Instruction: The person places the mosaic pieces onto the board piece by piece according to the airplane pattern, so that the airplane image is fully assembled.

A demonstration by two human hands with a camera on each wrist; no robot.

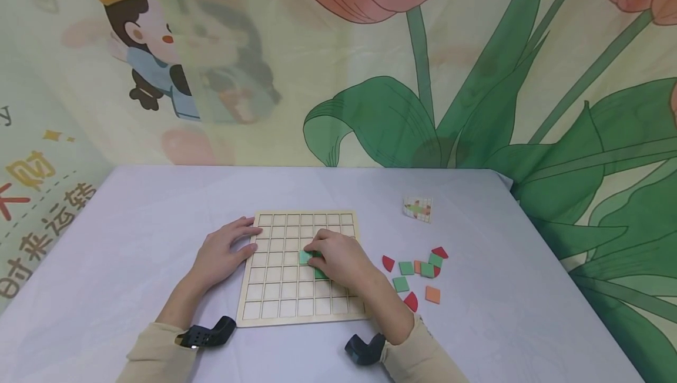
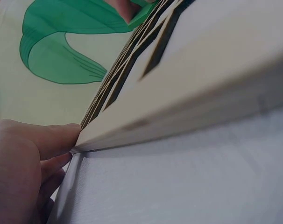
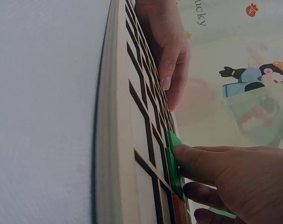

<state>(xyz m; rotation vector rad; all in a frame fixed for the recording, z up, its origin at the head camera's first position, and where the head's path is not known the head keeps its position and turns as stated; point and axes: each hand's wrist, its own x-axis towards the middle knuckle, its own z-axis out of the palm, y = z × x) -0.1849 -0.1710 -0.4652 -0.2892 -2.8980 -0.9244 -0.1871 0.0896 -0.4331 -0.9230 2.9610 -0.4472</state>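
A wooden grid board [image 1: 280, 316] with square cells lies on the table. At its left edge rests my left hand [image 1: 223, 254], its thumb and fingertips touching the frame; the left wrist view shows the thumb against the board's corner. My right hand [image 1: 344, 258] is over the middle of the grid, pinching a green square tile [image 3: 173, 138] between thumb and fingers, low against the cells. Another green tile [image 1: 320, 274] sits just below, partly covered by the hand. An orange tile [image 3: 178, 207] shows beside the green ones in the right wrist view.
Right of the board lie several loose pieces: green squares [image 1: 406, 268], orange squares [image 1: 432, 295] and red quarter-circles [image 1: 411, 301]. Some overlap. Farther back is a small pattern card [image 1: 418, 209]. A printed curtain [image 1: 264, 136] hangs behind the white table [image 1: 174, 195].
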